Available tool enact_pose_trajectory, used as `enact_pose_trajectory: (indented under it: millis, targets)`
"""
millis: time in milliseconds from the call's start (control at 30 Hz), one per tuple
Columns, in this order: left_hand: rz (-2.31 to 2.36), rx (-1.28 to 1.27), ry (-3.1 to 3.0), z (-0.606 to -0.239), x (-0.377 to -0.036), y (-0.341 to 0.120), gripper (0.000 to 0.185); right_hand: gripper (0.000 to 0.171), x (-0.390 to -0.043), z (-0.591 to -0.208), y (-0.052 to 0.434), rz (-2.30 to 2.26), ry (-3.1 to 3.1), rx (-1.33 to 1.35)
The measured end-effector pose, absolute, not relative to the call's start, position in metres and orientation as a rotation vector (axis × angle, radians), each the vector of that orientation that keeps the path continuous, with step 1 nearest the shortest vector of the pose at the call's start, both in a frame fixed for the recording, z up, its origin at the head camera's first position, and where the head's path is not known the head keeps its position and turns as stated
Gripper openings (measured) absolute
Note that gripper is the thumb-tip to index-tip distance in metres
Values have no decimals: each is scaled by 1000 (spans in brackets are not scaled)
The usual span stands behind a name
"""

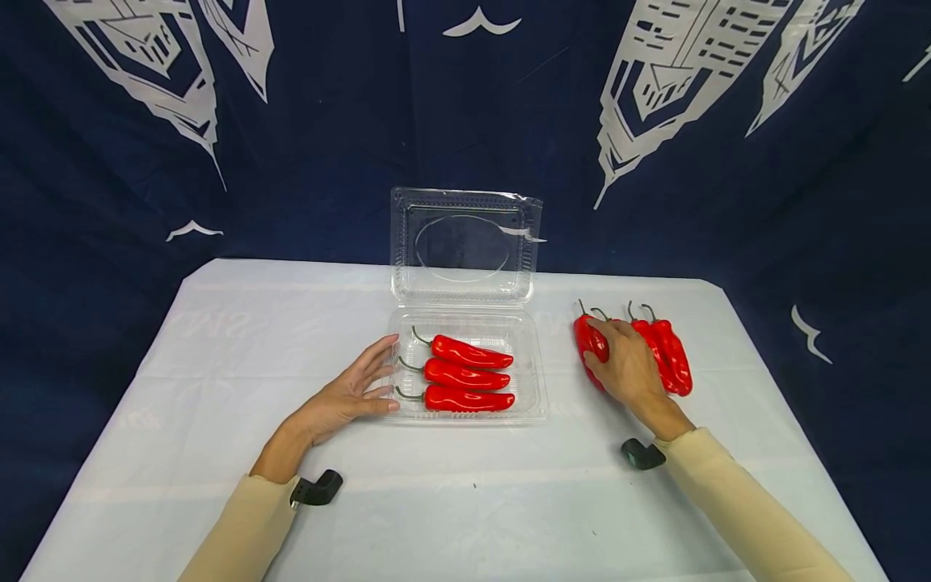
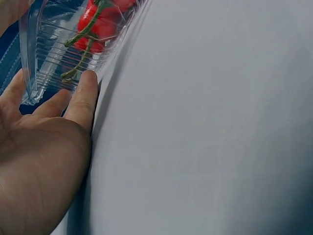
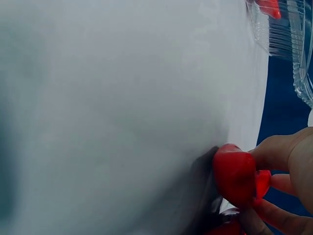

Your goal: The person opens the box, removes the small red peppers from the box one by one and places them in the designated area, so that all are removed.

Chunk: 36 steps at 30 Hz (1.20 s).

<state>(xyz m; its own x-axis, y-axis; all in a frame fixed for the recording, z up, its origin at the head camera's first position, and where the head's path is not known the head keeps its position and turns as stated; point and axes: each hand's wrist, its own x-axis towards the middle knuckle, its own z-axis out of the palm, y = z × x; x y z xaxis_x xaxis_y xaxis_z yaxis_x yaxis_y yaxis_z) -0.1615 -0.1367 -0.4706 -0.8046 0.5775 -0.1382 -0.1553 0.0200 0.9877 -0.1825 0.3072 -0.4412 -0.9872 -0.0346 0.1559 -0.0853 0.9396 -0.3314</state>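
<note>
So the right hand point(image 1: 631, 369) sits at right of centre in the head view, fingers curled over a red pepper point(image 1: 591, 341) in the loose pile point(image 1: 665, 353); the right wrist view shows fingertips point(image 3: 276, 152) actually pinching it; left hand point(image 1: 347, 394) lies flat, fingers straight against the clear container point(image 1: 529, 368) mid-frame, three peppers point(image 1: 465, 375) inside, lid point(image 1: 465, 246) upright behind; white tablecloth point(image 1: 218, 364), navy backdrop point(image 1: 291, 121) up top.
</note>
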Motion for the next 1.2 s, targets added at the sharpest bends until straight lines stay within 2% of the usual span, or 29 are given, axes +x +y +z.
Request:
enact_pose_trajectory:
  millis: [900,1200]
  targets:
    - [1845,416,1784,-470,-162,-136,102,60,-182,-434,308,455,-2928,30]
    - [1854,418,1782,-471,-161,-137,101,55,-184,-424,306,480,-2854,107]
